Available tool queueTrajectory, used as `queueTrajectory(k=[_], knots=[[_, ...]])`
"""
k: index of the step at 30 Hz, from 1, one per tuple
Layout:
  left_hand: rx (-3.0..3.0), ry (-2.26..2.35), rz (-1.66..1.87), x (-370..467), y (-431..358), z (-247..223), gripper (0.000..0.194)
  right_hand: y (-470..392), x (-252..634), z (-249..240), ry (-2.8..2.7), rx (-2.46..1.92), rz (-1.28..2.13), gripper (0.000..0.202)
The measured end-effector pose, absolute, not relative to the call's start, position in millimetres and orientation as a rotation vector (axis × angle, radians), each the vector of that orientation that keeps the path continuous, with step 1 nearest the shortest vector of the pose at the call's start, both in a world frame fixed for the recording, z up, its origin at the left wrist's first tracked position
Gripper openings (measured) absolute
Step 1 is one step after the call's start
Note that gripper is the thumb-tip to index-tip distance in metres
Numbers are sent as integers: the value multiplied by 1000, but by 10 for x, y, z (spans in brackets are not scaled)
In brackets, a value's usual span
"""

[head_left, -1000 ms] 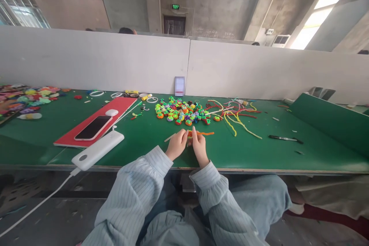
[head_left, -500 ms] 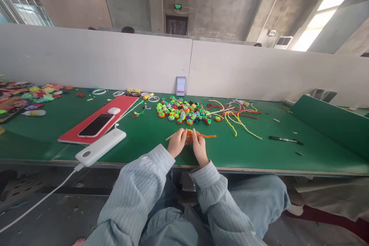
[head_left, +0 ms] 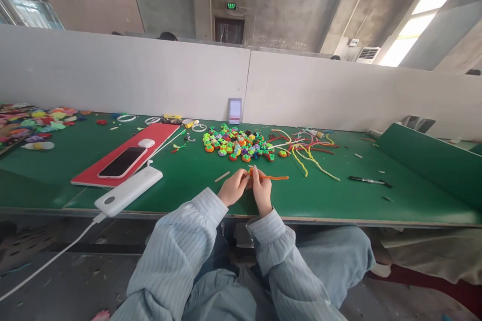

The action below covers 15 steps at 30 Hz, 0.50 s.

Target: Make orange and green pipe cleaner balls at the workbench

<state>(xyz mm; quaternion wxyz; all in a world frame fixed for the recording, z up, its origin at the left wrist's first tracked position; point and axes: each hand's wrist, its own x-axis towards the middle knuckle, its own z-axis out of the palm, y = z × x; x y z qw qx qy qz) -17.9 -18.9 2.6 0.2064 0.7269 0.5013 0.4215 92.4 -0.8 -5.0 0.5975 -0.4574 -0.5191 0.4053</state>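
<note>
Close together over the front of the green table, my left hand (head_left: 232, 188) and my right hand (head_left: 262, 191) pinch an orange pipe cleaner (head_left: 277, 177). Its loose end sticks out to the right past my right fingers. A bit of yellow-green shows at my left fingertips; the worked part between the hands is mostly hidden. Just beyond the hands lies a pile of small colourful pipe-cleaner pieces (head_left: 235, 143) with green tops. A thin pale stick (head_left: 222, 176) rests on the table left of my left hand.
Loose pipe cleaners (head_left: 301, 153) lie right of the pile, with a black pen (head_left: 370, 181) farther right. To the left are a red folder (head_left: 85, 174), a phone (head_left: 122, 162) and a white power bank (head_left: 130, 191) with its cable. Another phone (head_left: 235, 111) leans on the white partition (head_left: 181, 75).
My hands have drawn closer together, turning the orange piece so less of its middle shows. More of its loose end sticks out to the right. The pale stick now shows apart from my left hand.
</note>
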Motion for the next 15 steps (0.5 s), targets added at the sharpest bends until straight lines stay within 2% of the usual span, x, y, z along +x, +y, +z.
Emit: queueTrajectory(k=[8,15], knots=[[1926,1330,1199,-199,-158,30,17,-64,919,-24,-1429,-1031,782,42],[2131,1568,1121,-176,-207,61,16,-47,907,-36,-1429,-1049,770,41]])
